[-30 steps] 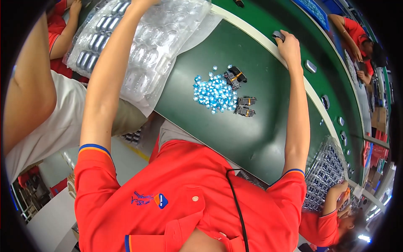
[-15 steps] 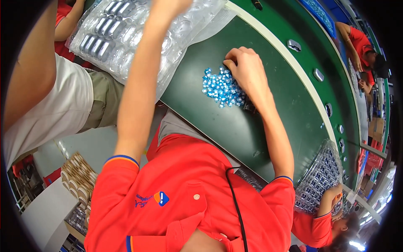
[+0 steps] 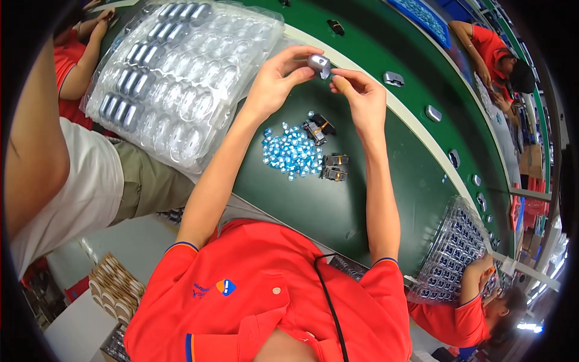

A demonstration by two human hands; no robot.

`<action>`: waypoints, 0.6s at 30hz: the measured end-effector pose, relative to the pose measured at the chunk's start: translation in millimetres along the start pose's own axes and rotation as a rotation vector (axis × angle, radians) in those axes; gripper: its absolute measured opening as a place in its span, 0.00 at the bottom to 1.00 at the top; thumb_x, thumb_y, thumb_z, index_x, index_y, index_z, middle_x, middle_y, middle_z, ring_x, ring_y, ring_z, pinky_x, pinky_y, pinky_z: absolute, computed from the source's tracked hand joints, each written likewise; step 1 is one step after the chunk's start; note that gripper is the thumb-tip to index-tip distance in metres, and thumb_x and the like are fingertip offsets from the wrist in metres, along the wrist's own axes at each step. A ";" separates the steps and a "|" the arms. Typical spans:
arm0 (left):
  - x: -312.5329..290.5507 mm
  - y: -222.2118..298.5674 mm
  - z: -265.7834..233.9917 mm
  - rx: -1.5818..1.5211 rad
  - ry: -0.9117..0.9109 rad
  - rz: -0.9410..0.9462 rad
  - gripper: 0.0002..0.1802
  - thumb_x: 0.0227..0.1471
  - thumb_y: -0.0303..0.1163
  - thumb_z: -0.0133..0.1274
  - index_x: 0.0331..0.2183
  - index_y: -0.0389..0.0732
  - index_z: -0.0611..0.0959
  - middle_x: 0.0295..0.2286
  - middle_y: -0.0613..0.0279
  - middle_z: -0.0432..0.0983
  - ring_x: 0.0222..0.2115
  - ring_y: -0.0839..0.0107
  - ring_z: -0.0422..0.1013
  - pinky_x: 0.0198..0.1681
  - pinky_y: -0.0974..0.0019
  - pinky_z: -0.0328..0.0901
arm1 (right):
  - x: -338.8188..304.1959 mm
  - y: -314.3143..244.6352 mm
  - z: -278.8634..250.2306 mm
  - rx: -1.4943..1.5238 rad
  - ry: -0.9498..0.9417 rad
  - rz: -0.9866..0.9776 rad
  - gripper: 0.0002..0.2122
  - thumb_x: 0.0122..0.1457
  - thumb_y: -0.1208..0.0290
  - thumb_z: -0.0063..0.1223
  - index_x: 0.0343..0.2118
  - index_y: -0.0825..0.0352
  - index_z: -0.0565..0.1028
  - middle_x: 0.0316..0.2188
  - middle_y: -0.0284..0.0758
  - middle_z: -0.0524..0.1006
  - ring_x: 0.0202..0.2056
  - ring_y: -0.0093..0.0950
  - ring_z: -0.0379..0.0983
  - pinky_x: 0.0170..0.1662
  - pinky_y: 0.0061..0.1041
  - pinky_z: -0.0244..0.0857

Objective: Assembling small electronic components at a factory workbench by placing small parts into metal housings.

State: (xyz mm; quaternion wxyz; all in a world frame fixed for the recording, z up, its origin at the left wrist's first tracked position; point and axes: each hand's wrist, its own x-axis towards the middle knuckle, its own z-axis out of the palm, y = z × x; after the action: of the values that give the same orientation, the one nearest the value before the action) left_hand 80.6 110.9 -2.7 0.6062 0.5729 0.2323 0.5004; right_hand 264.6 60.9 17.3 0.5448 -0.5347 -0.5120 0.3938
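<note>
My left hand (image 3: 278,81) grips a grey, rounded plastic casing (image 3: 318,63), a hollow shell with an opening, held up over the far edge of the green table. Close beside it, my right hand (image 3: 360,96) has thumb and forefinger pinched at the casing's opening; whatever is between those fingertips is too small to make out. Below both hands lies a pile of small blue and white shiny pieces (image 3: 291,151). Several black parts with orange-brown strips (image 3: 335,167) rest along the pile's right side.
Clear plastic trays (image 3: 199,90), partly filled with grey casings, lie at the left. Beyond the pale rail runs a green conveyor (image 3: 416,99) carrying spaced casings (image 3: 433,113). Another tray (image 3: 449,256) lies at right by a co-worker's hand (image 3: 479,271). Someone stands close on my left.
My left hand has come back from the trays with the grey casing. My right hand has left the pile and risen to meet it, uncovering the black parts.
</note>
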 end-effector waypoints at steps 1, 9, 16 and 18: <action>2.7 -1.7 3.2 0.043 -0.022 -0.018 0.20 0.59 0.24 0.52 0.53 0.34 0.74 0.44 0.55 0.76 0.44 0.69 0.74 0.50 0.64 0.71 | 2.1 0.6 -1.5 -0.001 0.015 0.005 0.07 0.57 0.78 0.59 0.38 0.74 0.80 0.31 0.35 0.81 0.33 0.22 0.77 0.41 0.20 0.70; 11.9 -14.9 9.6 -0.144 -0.074 -0.323 0.22 0.59 0.31 0.54 0.53 0.32 0.76 0.39 0.54 0.78 0.37 0.70 0.77 0.38 0.67 0.75 | 14.2 4.5 -14.5 -0.474 0.084 -0.381 0.07 0.56 0.78 0.59 0.38 0.70 0.80 0.31 0.35 0.82 0.33 0.23 0.79 0.40 0.21 0.72; 10.7 -20.6 7.2 -0.082 -0.087 -0.338 0.25 0.56 0.35 0.58 0.50 0.28 0.77 0.36 0.51 0.79 0.34 0.68 0.78 0.37 0.68 0.75 | 12.8 14.2 -11.2 -0.567 0.096 -0.394 0.07 0.54 0.79 0.60 0.37 0.69 0.80 0.30 0.36 0.82 0.34 0.26 0.81 0.40 0.22 0.72; 9.3 -20.9 5.7 -0.069 -0.092 -0.343 0.26 0.56 0.36 0.59 0.50 0.27 0.76 0.36 0.49 0.79 0.34 0.66 0.79 0.37 0.68 0.76 | 11.2 17.3 -8.7 -0.563 0.095 -0.390 0.07 0.54 0.79 0.60 0.36 0.70 0.80 0.30 0.36 0.82 0.34 0.26 0.81 0.40 0.22 0.72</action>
State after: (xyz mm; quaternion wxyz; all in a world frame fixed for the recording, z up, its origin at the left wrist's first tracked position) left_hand 96.2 119.7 -18.0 0.7121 0.5259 0.2813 0.3704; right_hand 277.1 72.3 2.6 0.4641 -0.5739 -0.6673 0.1003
